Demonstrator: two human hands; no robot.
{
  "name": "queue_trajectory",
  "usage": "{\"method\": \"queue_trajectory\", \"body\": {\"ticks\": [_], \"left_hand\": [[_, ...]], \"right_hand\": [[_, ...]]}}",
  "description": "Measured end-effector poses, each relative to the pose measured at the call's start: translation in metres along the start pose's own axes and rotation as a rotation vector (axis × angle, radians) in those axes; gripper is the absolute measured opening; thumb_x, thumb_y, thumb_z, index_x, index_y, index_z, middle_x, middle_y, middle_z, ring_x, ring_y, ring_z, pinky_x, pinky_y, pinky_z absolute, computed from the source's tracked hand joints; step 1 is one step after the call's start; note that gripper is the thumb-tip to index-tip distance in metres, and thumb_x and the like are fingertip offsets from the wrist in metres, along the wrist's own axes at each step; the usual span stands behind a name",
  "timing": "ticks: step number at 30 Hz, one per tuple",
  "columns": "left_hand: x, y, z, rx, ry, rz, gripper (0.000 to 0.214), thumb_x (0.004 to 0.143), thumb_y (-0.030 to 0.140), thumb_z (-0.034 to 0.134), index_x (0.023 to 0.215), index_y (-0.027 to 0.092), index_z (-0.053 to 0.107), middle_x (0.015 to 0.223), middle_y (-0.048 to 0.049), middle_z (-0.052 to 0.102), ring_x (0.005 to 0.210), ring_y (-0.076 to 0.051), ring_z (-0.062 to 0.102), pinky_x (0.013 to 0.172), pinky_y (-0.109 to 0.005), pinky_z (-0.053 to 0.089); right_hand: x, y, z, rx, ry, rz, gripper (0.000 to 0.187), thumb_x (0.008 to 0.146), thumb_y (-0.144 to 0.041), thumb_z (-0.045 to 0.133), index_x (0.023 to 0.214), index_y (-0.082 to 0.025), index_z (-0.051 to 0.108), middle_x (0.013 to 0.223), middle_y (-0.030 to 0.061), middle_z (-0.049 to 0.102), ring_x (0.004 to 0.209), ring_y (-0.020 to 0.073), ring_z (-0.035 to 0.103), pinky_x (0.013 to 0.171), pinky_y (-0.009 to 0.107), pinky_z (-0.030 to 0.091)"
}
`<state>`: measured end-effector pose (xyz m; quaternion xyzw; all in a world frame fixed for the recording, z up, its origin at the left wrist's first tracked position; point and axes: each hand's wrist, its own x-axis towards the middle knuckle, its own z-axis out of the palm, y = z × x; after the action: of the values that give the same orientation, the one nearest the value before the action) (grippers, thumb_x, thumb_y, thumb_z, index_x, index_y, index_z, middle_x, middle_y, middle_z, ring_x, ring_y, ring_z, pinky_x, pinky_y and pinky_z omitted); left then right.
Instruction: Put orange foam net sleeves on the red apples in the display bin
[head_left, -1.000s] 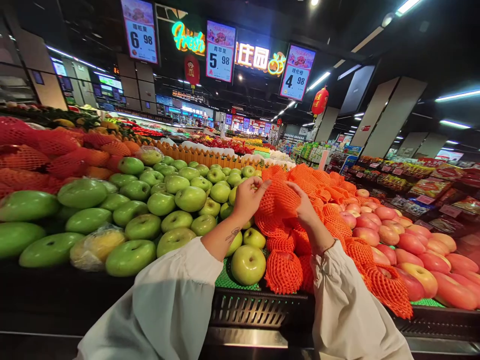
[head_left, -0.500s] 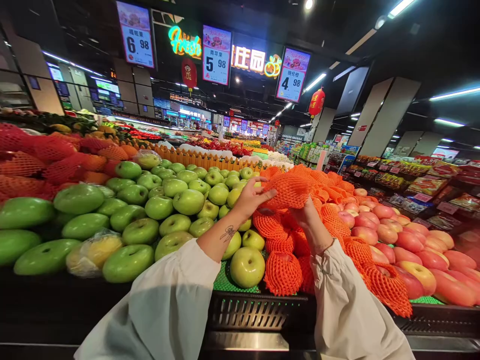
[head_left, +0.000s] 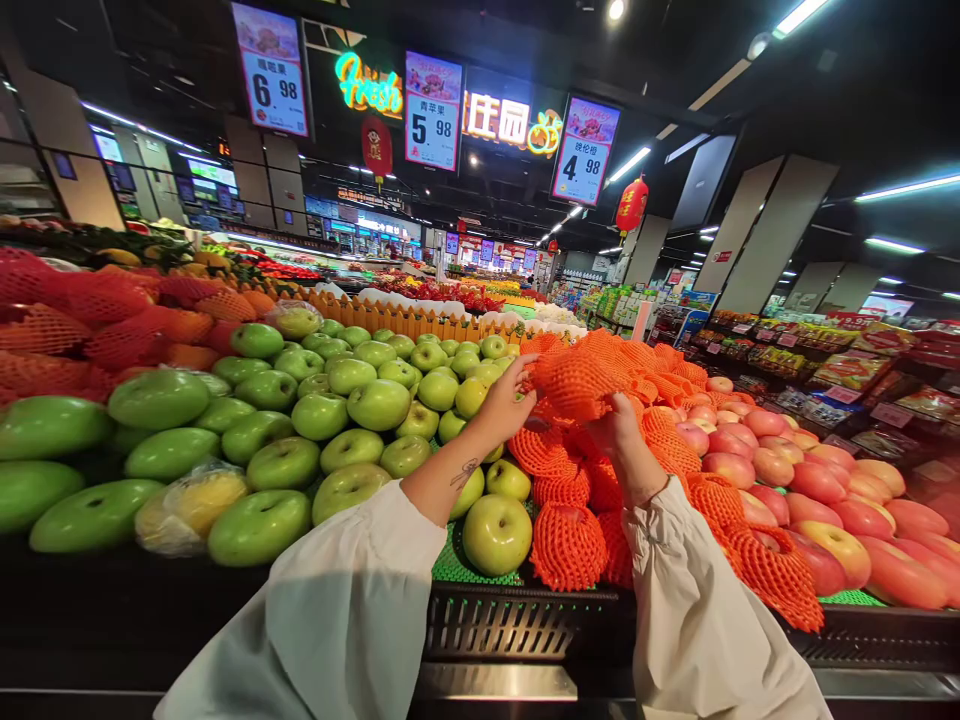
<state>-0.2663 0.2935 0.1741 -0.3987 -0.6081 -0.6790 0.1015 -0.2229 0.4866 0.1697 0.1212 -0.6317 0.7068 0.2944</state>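
An orange foam fruit net is between my two hands, above a pile of the same nets. My left hand curls at its left end, with fingers and thumb slightly apart and the fingertips partly hidden at the net's edge. The right hand pinches the net's lower right side, its thumb up against the mesh. Whether a fruit is inside the held net, I cannot tell. Below my hands lie netted round fruits. A green apple rests at the front, left of them.
Green apples and larger green fruits fill the left. Pink-red apples lie on the right. A black slotted tray edge runs along the front. Price screens hang overhead, and packaged goods stand on shelves to the right.
My left hand has shifted slightly, and its thumb has drawn back from over the net to its left end. The net has tilted, its right side lower. My right hand has barely moved.
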Motion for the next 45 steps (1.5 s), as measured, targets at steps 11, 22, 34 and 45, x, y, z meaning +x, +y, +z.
{"method": "queue_trajectory", "body": {"ticks": [11,22,34,45], "left_hand": [[-0.006,0.013,-0.005,0.416,-0.102,0.252,0.076,0.07,-0.006,0.045,0.138,0.023,0.062,0.129,-0.008,0.068,0.125,-0.026,0.059,0.117,-0.047,0.04],[-0.001,0.015,-0.007,0.343,0.016,0.172,0.025,0.085,0.008,0.055,0.099,0.02,0.073,0.109,-0.0081,0.074,0.107,-0.025,0.066,0.102,-0.042,0.048],[-0.004,0.011,-0.007,0.507,-0.035,0.232,0.049,0.077,-0.001,0.05,0.12,0.019,0.064,0.124,-0.0106,0.066,0.122,-0.028,0.056,0.111,-0.048,0.042],[-0.01,0.022,-0.002,0.452,-0.089,0.396,0.09,0.064,0.019,0.084,0.144,0.024,0.042,0.147,-0.0134,0.054,0.136,-0.033,0.051,0.117,-0.052,0.04]], "right_hand": [[-0.007,-0.017,0.013,-0.055,-0.01,-0.089,0.041,0.059,-0.034,0.073,0.098,-0.024,0.07,0.111,0.0042,0.073,0.111,0.0284,0.065,0.104,0.041,0.049],[-0.007,-0.02,0.013,-0.058,-0.005,-0.105,0.053,0.055,-0.039,0.081,0.104,-0.023,0.069,0.115,0.0067,0.072,0.111,0.0294,0.064,0.105,0.043,0.048],[-0.009,-0.02,0.017,0.061,-0.018,-0.039,0.053,0.053,-0.037,0.083,0.103,-0.024,0.07,0.106,0.0034,0.073,0.098,0.0247,0.067,0.093,0.037,0.052],[-0.018,-0.033,0.028,0.034,-0.091,0.15,0.062,0.062,-0.061,0.079,0.111,-0.025,0.064,0.117,0.0062,0.071,0.111,0.0288,0.066,0.096,0.042,0.055]]}}
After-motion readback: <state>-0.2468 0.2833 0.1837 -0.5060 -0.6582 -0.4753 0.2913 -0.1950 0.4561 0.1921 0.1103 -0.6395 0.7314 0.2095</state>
